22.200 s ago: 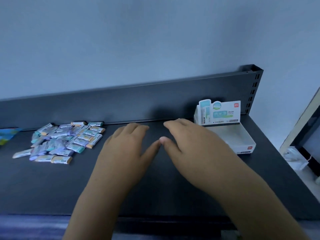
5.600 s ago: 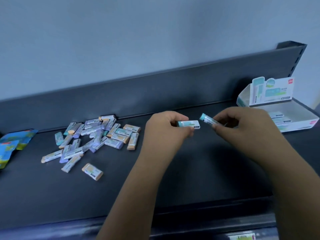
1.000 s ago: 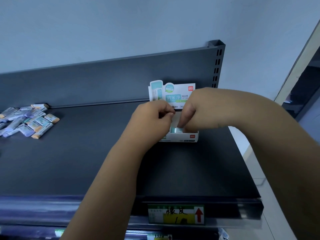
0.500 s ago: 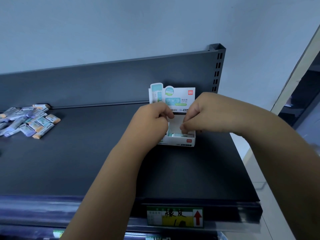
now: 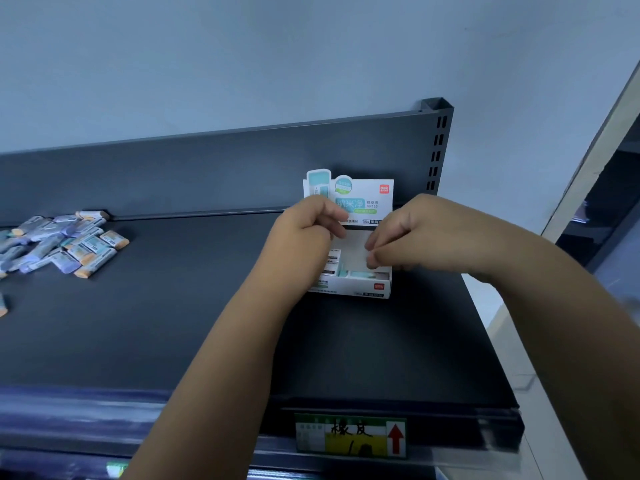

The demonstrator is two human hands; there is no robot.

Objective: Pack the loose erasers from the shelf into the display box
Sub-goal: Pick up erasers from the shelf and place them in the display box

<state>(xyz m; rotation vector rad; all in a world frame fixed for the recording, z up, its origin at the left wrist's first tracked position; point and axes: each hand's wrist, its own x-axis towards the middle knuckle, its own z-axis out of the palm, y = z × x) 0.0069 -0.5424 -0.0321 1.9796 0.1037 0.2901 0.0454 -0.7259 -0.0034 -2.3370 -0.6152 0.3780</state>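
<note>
Mid-frame over the white cardboard display box [image 5: 349,287], left hand [image 5: 306,237] and right hand [image 5: 415,233] curled fingers, grasp unclear; careless placement could jam rows.

display box [image 5: 349,288] header card [image 5: 360,194]: big teal 纳米净, with 橡皮擦 / VP195 at its 3 o'clock. red deli logo [image 5: 384,188] in the card's 1 o'clock corner, "36" at its 5 o'clock edge. front-wall logo [image 5: 378,286]: deli again, at 4 o'clock. shelf-edge label [image 5: 349,436]: handwritten 橡皮, red up arrow [image 5: 395,438] at 3 o'clock. loose erasers [image 5: 86,242]: print too small to read.
</note>
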